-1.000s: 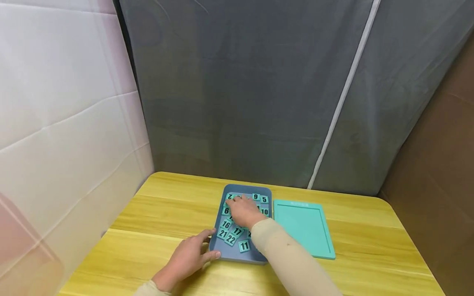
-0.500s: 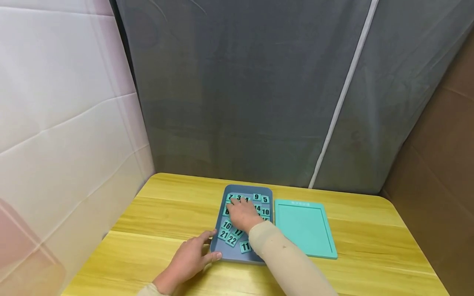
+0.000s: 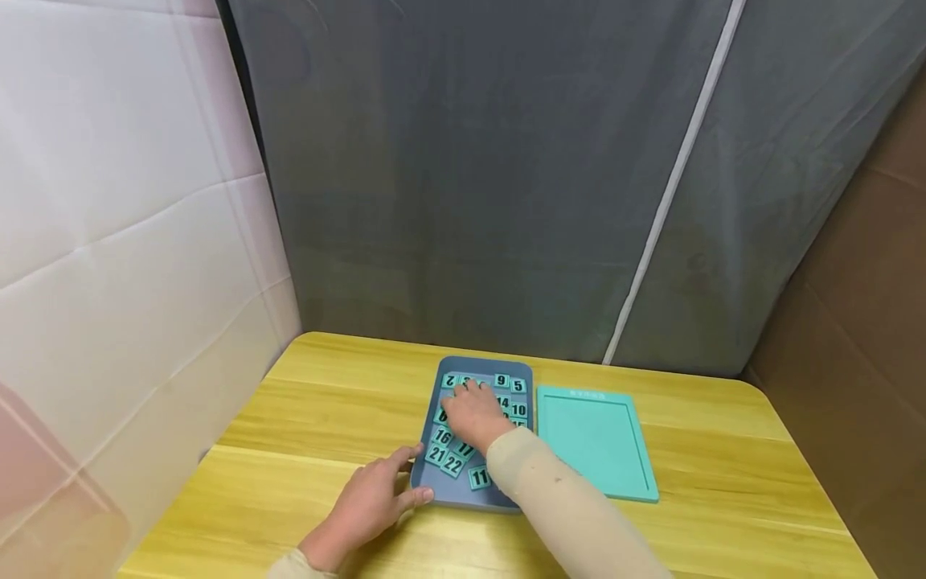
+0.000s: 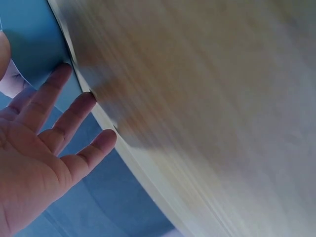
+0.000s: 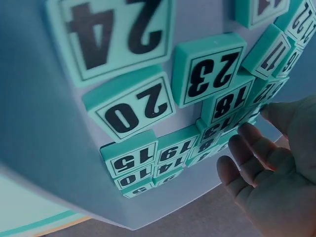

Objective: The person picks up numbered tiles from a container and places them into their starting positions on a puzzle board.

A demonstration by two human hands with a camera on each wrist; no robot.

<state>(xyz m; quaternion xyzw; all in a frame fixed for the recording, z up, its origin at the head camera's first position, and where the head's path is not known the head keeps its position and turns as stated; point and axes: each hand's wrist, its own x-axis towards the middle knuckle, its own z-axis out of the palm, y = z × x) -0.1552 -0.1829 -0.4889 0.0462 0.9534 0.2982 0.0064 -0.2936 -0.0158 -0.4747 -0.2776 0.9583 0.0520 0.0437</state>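
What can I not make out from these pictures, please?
Head: the right hand hides some of the number tiles.
Head: the lettering on the turquoise rimmed board is too small to read.
Right wrist: the top edge crops one number tile.
Left wrist: the left edge crops the left hand.

So the right hand (image 3: 476,414) sits a touch closer to 12 o'clock on the tray (image 3: 466,500) than half a second ago, and in the head view its fingers (image 3: 472,388) now cover most of tile 4 (image 5: 203,156). Versus a full second back, tile 14 (image 3: 502,402) at the hand's 2 o'clock is readable, while tile 17 (image 3: 465,449), roughly 6 o'clock, is partly hidden.
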